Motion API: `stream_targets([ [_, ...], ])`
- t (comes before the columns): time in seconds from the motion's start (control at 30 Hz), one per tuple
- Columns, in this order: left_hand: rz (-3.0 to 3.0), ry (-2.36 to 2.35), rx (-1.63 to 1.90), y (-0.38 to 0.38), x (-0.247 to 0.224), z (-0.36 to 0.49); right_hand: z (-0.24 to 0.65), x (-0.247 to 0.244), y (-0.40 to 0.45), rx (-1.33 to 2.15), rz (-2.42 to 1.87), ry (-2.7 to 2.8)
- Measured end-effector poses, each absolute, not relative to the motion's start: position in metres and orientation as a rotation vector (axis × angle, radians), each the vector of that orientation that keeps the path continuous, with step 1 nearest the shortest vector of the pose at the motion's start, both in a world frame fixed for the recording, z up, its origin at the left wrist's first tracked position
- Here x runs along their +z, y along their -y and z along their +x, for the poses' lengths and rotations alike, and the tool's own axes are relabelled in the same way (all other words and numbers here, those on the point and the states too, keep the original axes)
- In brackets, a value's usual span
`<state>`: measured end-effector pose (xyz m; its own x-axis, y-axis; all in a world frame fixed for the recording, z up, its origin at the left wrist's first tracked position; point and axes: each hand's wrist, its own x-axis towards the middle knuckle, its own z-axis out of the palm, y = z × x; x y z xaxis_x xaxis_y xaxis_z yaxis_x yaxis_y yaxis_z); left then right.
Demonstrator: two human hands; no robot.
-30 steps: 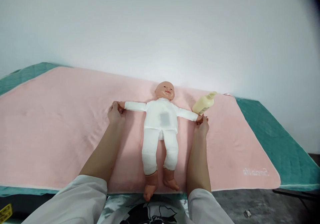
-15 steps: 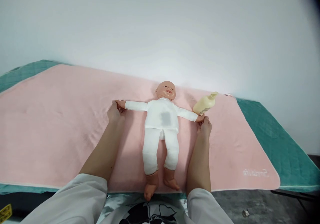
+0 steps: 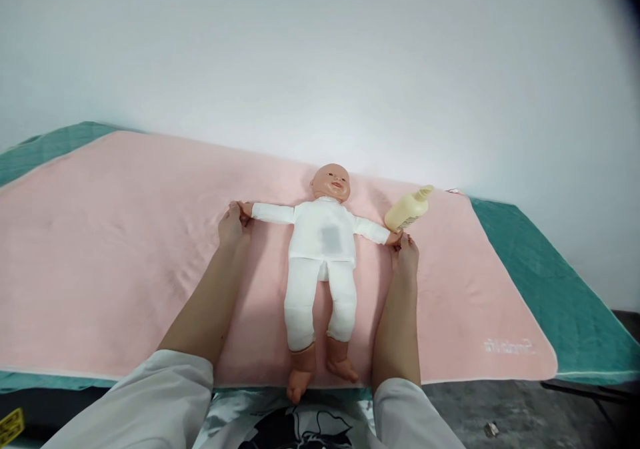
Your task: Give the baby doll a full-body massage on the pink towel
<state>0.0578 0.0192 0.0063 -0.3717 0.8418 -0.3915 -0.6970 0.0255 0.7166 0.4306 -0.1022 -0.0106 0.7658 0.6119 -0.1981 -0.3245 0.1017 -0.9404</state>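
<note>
A baby doll [image 3: 323,235] with a white cloth body lies on its back on a pink mat [image 3: 125,255], head toward the wall and feet toward me. Both its arms are stretched out sideways. My left hand [image 3: 231,225] is closed on the doll's hand at the left. At the other side, my right hand [image 3: 407,251] pinches the doll's other hand. Just beyond that hand a pale yellow pump bottle [image 3: 407,210] lies tilted on the mat. My fingertips are partly hidden behind my own hands.
Under the mat is a green quilted cover [image 3: 555,289], showing at both sides and along the front edge. A white wall [image 3: 320,69] rises behind. A small object [image 3: 491,429] lies on the grey floor at the lower right.
Both my hands have shifted slightly inward, and the doll's hands with them. The doll's body and the bottle look nearly the same.
</note>
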Motion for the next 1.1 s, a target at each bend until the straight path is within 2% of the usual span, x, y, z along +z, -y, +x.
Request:
stream_targets([
  [0.27,0.147,-1.048,1.611,-0.024,0.003,0.052,0.429,-0.014,0.102,0.658,-1.247,0.367],
  [0.77,0.150,-1.150,1.557,-0.020,0.013,0.058,0.424,-0.009,0.100,0.648,-1.318,0.235],
  [1.1,0.120,-1.134,1.581,-0.019,0.015,0.060,0.425,-0.009,0.098,0.687,-1.214,0.207],
])
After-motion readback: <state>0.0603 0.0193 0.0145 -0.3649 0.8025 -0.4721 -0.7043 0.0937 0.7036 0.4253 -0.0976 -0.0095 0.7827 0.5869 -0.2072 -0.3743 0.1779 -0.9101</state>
